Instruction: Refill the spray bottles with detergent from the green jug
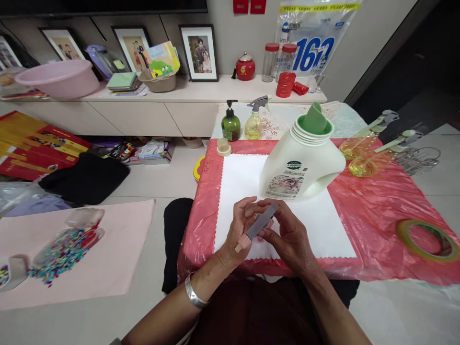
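Observation:
Over the front of the white sheet (323, 225), both hands meet around a trigger spray head (259, 223) with a grey top and a pale pinkish nozzle. My left hand (237, 227) is curled round its left side. From the right, the fingers and thumb of my right hand (292, 235) close on it. Something round and pinkish shows just under the spray head, mostly covered by the fingers. Right behind the hands stands a large white detergent jug (305, 158) with a green spout (316, 120) in its open mouth.
A green pump bottle (230, 125), a spray bottle (253, 125) and a small pale cap (224, 147) stand at the back left. Spray bottles (362, 165) with yellowish liquid and a tape roll (406, 235) are on the right. Beads (61, 256) lie on a pink sheet (118, 268) at left.

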The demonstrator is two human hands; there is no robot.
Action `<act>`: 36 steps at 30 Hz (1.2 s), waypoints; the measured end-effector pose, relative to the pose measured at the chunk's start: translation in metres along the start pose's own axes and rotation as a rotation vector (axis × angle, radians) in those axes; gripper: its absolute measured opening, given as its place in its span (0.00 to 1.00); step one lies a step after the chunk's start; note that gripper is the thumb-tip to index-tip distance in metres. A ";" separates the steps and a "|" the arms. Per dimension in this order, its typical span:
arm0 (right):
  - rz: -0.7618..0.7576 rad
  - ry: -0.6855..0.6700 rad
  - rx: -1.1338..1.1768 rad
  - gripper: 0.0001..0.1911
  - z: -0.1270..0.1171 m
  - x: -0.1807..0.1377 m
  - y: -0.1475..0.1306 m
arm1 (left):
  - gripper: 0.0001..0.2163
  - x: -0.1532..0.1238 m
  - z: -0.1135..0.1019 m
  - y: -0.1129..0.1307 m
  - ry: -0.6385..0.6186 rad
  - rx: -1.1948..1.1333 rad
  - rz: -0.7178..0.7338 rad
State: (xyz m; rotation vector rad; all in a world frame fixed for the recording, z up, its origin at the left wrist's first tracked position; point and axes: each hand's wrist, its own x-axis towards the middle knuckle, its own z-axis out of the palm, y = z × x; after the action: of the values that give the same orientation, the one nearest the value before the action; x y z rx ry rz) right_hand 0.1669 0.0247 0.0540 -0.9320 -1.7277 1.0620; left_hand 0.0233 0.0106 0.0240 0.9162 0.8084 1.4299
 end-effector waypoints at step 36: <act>-0.022 0.103 0.136 0.16 0.017 0.004 0.008 | 0.22 0.004 0.003 0.005 0.052 0.048 -0.029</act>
State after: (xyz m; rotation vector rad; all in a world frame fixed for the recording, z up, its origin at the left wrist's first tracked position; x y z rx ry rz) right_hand 0.1509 0.0265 0.0431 -0.8654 -1.5580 1.0837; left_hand 0.0237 0.0136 0.0303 0.9033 0.8949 1.4192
